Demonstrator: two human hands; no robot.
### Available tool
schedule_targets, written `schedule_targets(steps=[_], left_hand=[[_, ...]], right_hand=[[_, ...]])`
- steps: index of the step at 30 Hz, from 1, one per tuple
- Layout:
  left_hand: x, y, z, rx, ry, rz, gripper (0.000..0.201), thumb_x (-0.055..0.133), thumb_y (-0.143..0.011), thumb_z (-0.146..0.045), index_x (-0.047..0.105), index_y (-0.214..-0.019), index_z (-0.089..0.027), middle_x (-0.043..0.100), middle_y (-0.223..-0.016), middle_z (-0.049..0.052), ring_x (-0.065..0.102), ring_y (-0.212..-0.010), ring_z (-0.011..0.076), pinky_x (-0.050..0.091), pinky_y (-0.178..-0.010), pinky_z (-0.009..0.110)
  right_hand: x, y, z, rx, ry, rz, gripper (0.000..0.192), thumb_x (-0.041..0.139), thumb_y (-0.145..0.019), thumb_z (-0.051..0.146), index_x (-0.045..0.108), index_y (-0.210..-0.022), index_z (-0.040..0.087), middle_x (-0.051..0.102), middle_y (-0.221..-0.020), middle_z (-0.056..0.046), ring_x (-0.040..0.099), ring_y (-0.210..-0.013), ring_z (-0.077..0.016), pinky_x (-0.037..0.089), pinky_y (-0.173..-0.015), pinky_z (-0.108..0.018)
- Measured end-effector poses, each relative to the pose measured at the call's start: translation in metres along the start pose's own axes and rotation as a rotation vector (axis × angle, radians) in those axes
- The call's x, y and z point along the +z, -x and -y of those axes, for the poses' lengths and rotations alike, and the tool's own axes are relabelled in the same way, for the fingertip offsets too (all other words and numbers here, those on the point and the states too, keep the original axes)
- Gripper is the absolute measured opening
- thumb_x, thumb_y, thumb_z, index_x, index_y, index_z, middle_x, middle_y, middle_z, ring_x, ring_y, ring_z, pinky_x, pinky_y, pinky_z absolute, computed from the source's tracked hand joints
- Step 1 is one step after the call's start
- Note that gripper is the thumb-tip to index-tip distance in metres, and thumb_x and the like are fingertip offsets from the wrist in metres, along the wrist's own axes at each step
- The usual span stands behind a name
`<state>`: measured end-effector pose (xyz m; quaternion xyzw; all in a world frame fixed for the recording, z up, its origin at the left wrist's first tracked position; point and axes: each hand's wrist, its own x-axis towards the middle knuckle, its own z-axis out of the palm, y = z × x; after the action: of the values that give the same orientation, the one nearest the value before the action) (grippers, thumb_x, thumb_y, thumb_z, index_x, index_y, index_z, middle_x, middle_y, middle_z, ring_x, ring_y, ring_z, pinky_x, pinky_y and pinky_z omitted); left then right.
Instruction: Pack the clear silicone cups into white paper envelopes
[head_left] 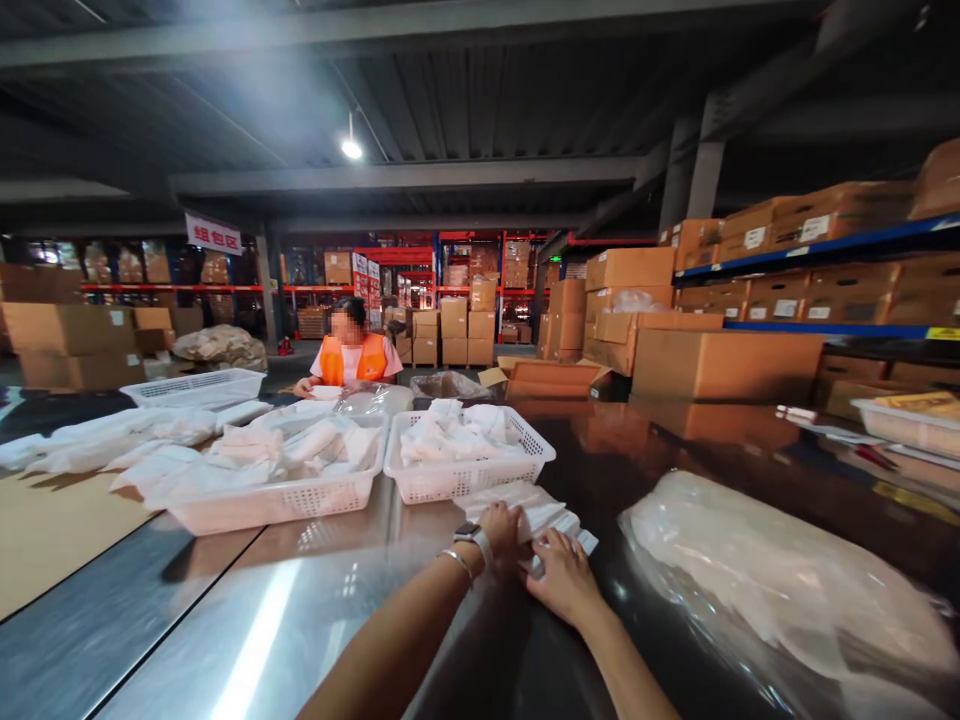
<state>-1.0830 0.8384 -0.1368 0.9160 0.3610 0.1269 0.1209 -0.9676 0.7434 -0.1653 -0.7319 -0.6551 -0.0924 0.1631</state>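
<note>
A small stack of flat white plastic packets (534,500) lies on the dark table in front of me, just in front of the smaller white basket. My left hand (496,532), with a watch and a bracelet on its wrist, has its fingers curled over the near left side of the packets. At their right end, my right hand (562,575) grips the near edge with bent fingers. Both hands are close together, and parts of the fingertips are hidden. White basket (469,480), perforated, holds a heap of similar white packets.
A larger white basket (277,505) of white packets stands left. At right lies a big clear plastic bag (780,570) with pale contents. Cardboard sheet (60,540) covers the left table. Across it sits a person in an orange vest (360,360). Boxes (727,365) stand back right.
</note>
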Motion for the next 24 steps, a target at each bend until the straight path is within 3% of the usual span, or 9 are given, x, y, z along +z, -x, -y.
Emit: schedule_targets(steps=[2,7,11,15,24], left_hand=[[0.002,-0.008,0.004,-0.050,-0.021,-0.002,0.057,0.073,-0.071,-0.033,0.056,-0.121,-0.010,0.062,-0.112,0.019,0.059,-0.103,0.0320,0.046,-0.090,0.044],[-0.016,-0.025,0.026,-0.152,-0.056,-0.077,0.021,0.058,-0.088,-0.025,0.062,-0.106,-0.014,0.066,-0.103,0.008,0.061,-0.095,0.0206,0.047,-0.087,0.039],[-0.032,-0.026,0.041,-0.228,-0.075,-0.186,0.027,0.052,-0.087,-0.014,0.060,-0.113,-0.015,0.067,-0.106,0.012,0.063,-0.098,0.0216,0.045,-0.084,0.030],[-0.028,-0.019,0.045,-0.246,-0.119,-0.248,0.034,0.046,-0.090,-0.012,0.055,-0.122,-0.014,0.065,-0.112,0.014,0.061,-0.103,0.0231,0.043,-0.087,0.032],[-0.012,-0.015,0.036,-0.221,-0.152,-0.239,0.030,0.044,-0.088,-0.009,0.063,-0.112,-0.013,0.059,-0.120,0.018,0.053,-0.114,0.0289,0.039,-0.095,0.040]], right_hand=[[0.001,0.000,0.001,0.013,-0.020,-0.036,0.036,0.065,-0.080,0.042,0.071,-0.106,0.018,0.061,-0.116,-0.013,0.052,-0.115,-0.0309,0.031,-0.106,-0.042],[0.000,-0.004,0.001,0.047,-0.074,-0.091,0.036,0.053,-0.089,0.048,0.072,-0.093,0.017,0.064,-0.098,-0.010,0.057,-0.100,-0.0264,0.038,-0.097,-0.037],[-0.001,-0.003,0.005,0.039,-0.058,-0.058,0.038,0.065,-0.080,0.046,0.070,-0.105,0.018,0.062,-0.107,-0.011,0.054,-0.107,-0.0269,0.033,-0.104,-0.038],[-0.001,-0.002,0.014,0.055,0.004,0.029,0.043,0.059,-0.084,0.035,0.063,-0.123,0.017,0.056,-0.127,-0.013,0.048,-0.121,-0.0275,0.029,-0.108,-0.035],[-0.026,-0.005,0.038,0.088,0.111,0.161,0.033,0.048,-0.082,0.008,0.066,-0.109,0.008,0.063,-0.111,-0.018,0.057,-0.109,-0.0288,0.040,-0.097,-0.035]])
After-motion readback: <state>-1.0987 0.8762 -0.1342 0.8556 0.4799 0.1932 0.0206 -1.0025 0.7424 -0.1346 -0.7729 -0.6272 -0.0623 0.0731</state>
